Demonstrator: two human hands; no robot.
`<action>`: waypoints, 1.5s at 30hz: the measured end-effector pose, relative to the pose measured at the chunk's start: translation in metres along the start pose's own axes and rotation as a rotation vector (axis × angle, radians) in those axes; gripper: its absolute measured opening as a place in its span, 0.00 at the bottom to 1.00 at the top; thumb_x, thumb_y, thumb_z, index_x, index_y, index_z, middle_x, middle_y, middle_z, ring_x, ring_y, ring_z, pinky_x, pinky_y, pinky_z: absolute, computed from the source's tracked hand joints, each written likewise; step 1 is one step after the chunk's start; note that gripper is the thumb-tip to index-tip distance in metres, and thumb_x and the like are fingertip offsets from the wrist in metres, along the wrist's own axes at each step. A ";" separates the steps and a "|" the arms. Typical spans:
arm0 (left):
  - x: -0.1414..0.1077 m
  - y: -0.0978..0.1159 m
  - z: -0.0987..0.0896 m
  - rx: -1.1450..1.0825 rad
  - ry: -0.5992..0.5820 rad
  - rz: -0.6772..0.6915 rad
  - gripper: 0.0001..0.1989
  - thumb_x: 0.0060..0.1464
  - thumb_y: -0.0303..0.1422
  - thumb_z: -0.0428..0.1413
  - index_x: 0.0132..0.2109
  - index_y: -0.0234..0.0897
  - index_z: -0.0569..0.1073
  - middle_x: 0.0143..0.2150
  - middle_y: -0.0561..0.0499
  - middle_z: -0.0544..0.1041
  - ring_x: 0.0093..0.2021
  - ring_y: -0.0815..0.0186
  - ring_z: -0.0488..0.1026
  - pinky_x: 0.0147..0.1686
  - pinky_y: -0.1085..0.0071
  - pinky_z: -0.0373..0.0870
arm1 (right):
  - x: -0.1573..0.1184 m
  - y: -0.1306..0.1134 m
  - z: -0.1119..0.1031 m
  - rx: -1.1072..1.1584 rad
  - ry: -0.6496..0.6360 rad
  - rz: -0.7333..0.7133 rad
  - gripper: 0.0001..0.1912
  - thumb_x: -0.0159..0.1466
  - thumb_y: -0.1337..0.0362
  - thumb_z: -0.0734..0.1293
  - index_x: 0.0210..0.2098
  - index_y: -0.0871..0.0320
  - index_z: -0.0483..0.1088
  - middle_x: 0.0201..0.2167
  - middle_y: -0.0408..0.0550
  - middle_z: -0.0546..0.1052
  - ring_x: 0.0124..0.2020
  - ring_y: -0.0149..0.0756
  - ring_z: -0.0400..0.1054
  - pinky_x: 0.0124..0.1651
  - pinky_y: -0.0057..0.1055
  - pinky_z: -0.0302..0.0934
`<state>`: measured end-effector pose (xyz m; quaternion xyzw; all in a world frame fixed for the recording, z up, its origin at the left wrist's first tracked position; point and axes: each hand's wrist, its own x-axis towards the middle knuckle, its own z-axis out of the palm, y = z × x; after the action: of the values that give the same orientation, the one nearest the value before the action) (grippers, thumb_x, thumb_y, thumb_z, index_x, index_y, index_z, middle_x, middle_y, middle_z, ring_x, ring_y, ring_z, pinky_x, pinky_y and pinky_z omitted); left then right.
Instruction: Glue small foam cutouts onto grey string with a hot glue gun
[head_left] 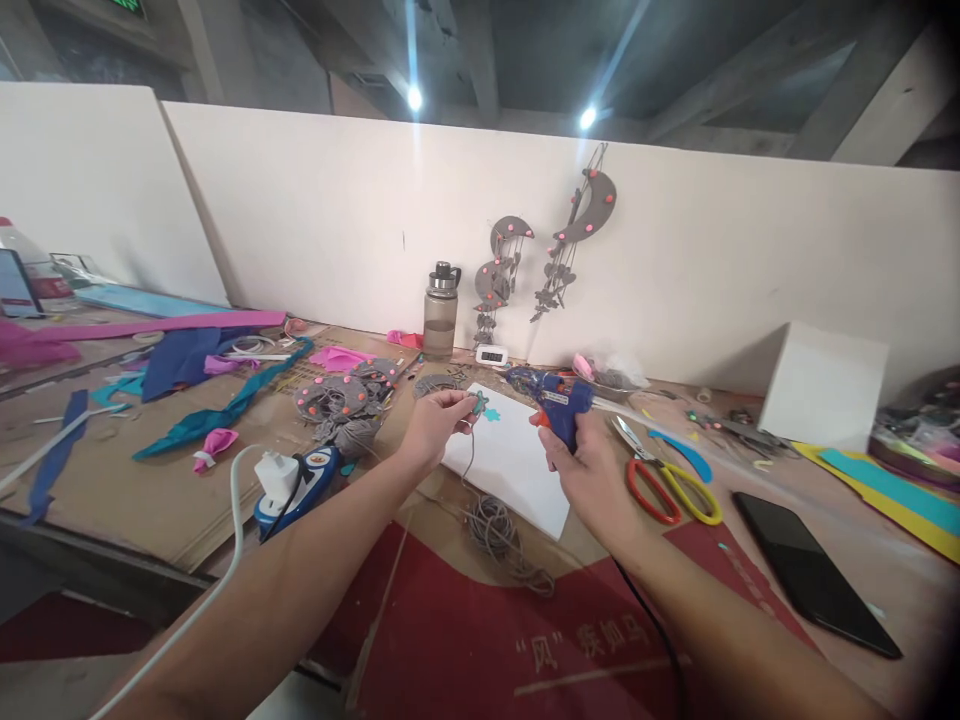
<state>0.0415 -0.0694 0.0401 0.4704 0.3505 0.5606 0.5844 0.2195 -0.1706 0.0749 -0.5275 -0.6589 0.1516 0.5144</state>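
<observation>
My left hand (439, 428) pinches a small teal cutout (479, 403) with grey yarn on it. From there a yarn strand drops to a loose grey yarn bundle (493, 527) on the cardboard. My right hand (589, 460) is wrapped around a blue hot glue gun (561, 402), whose nozzle points left toward the cutout, apart from it. A clear glue stick sticks out of the gun's back. Beneath both hands lies a white board (517, 460), with another teal cutout (492, 414) on it.
Scissors (667, 485) and a black phone (814, 570) lie to the right. A power strip (300, 490) with a white plug is at left, its cable near my left arm. A water bottle (440, 312) and small clock (492, 355) stand behind. Grey moon-shaped hangings (592, 210) hang against the white partition.
</observation>
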 end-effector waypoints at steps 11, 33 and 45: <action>-0.005 0.001 0.006 0.043 0.050 -0.014 0.15 0.37 0.40 0.65 0.26 0.32 0.73 0.23 0.53 0.66 0.22 0.75 0.61 0.18 0.78 0.52 | -0.016 0.011 0.009 -0.246 -0.069 -0.004 0.18 0.66 0.55 0.57 0.49 0.60 0.63 0.43 0.55 0.75 0.42 0.43 0.69 0.46 0.39 0.62; -0.007 -0.002 0.007 0.066 0.042 0.038 0.13 0.41 0.39 0.64 0.28 0.34 0.73 0.23 0.54 0.68 0.23 0.75 0.61 0.19 0.77 0.52 | -0.018 0.015 0.012 -0.355 -0.064 -0.014 0.18 0.66 0.57 0.56 0.50 0.61 0.62 0.46 0.59 0.74 0.47 0.47 0.69 0.50 0.44 0.63; -0.008 -0.001 0.007 0.048 0.035 0.035 0.13 0.39 0.39 0.64 0.27 0.34 0.73 0.25 0.54 0.68 0.23 0.75 0.61 0.19 0.77 0.52 | -0.019 0.013 0.012 -0.361 -0.055 -0.022 0.17 0.65 0.56 0.56 0.48 0.59 0.64 0.44 0.59 0.75 0.46 0.49 0.69 0.47 0.45 0.63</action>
<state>0.0478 -0.0788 0.0400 0.4805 0.3659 0.5704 0.5567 0.2146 -0.1771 0.0500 -0.5997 -0.6950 0.0394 0.3947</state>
